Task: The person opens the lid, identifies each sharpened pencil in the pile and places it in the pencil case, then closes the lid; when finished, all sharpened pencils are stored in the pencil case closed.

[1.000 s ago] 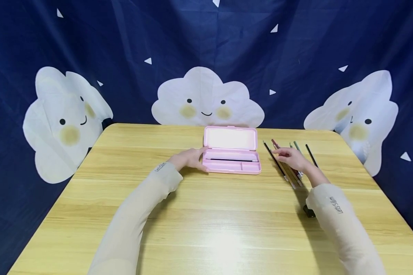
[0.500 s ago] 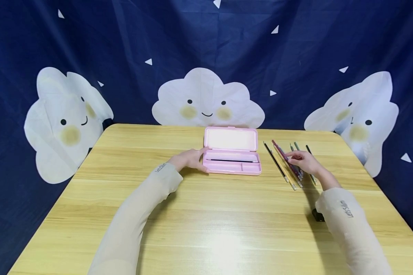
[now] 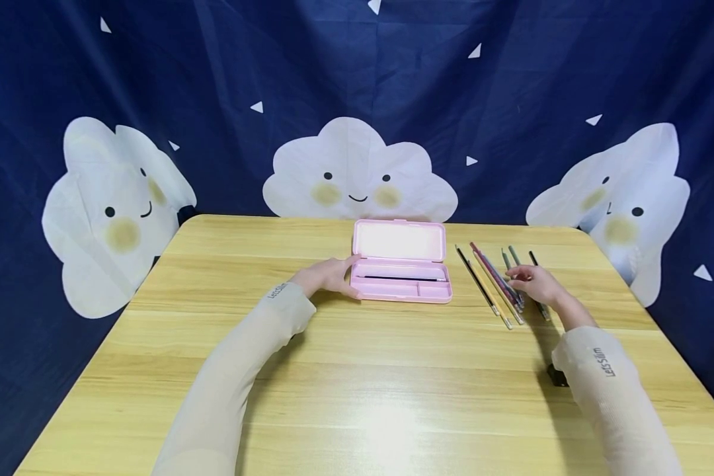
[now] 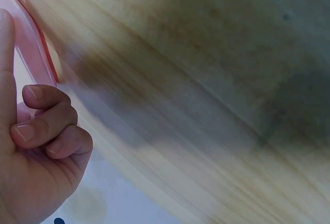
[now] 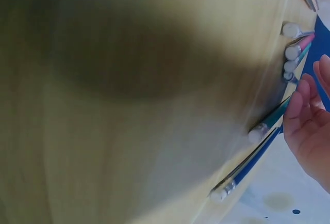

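Observation:
In the head view a pink pencil case [image 3: 401, 291] lies with its lid raised; one dark pencil [image 3: 400, 278] is inside. My left hand [image 3: 328, 274] grips the case's left end between thumb and index finger; its other fingers are curled in the left wrist view. My right hand [image 3: 535, 284] is over a loose group of pencils, fingers loosely bent. Its fingertips are at a green pencil [image 5: 270, 116]; whether they touch it is hard to tell. Left of that hand lie a black pencil [image 3: 478, 283], a yellow pencil [image 3: 489, 281] and a red pencil [image 3: 482, 256].
Farther right lies another dark pencil [image 3: 534, 260], partly hidden by the right hand. The wooden table [image 3: 357, 370] ends at a dark blue cloth [image 3: 500, 99] printed with clouds. A small black object [image 3: 557, 375] shows under the right sleeve.
My right hand has shifted rightward, from the yellow and red pencils over to the green ones, uncovering those on the left. My left hand and the pencil case stay in place.

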